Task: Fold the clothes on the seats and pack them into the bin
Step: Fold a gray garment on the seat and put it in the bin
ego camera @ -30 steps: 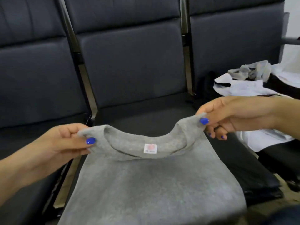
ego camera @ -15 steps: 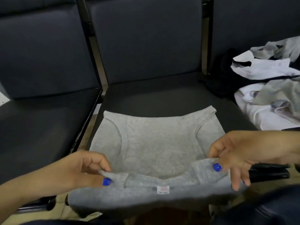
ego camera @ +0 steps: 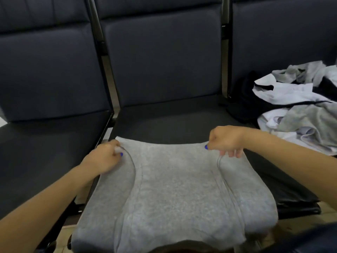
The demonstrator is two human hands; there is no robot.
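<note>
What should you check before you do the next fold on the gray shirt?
1. Left hand pinches the gray shirt's far left corner: ok.
2. Right hand pinches the far right corner: ok.
3. Shirt lies flat on the middle seat: ok on top; the near edge hangs over the front.
4. Far edge straight: not ok, it dips between the hands.
5. Pile of clothes on the right seat keeps apart from the shirt: ok.
6. Bin ready: cannot tell, none in view.
</note>
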